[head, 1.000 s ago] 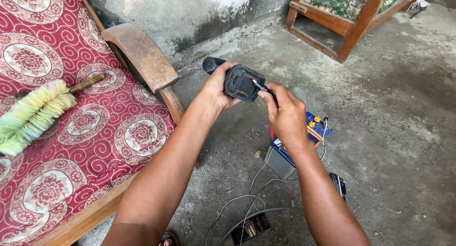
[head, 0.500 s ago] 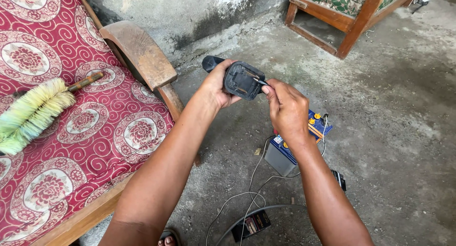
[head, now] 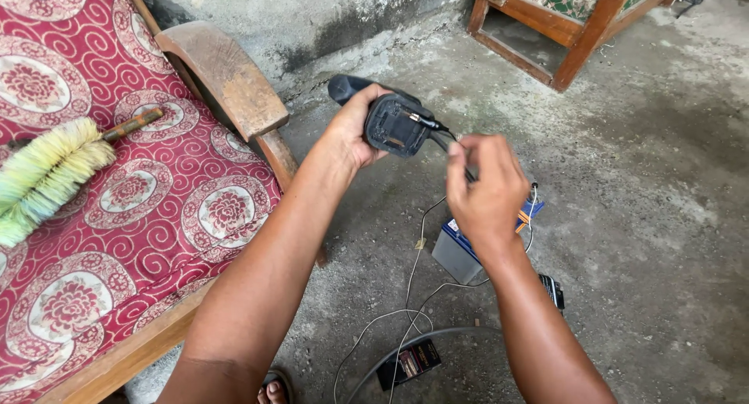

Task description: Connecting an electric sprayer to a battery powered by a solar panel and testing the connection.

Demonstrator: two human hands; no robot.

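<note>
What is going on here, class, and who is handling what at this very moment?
A person stands over a concrete floor beside a wooden chair with a red patterned cushion. The left hand grips a black handheld device with its open end turned up. The right hand pinches a thin wire that meets the device's open end. On the floor below sit a small battery and loose wires. A feather duster lies on the cushion.

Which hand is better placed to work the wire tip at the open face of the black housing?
Right. The right hand pinches the thin wire just beside the black housing's open face. The left hand is wrapped around the housing's body, steadying it, so it probably cannot spare fingers.
</note>
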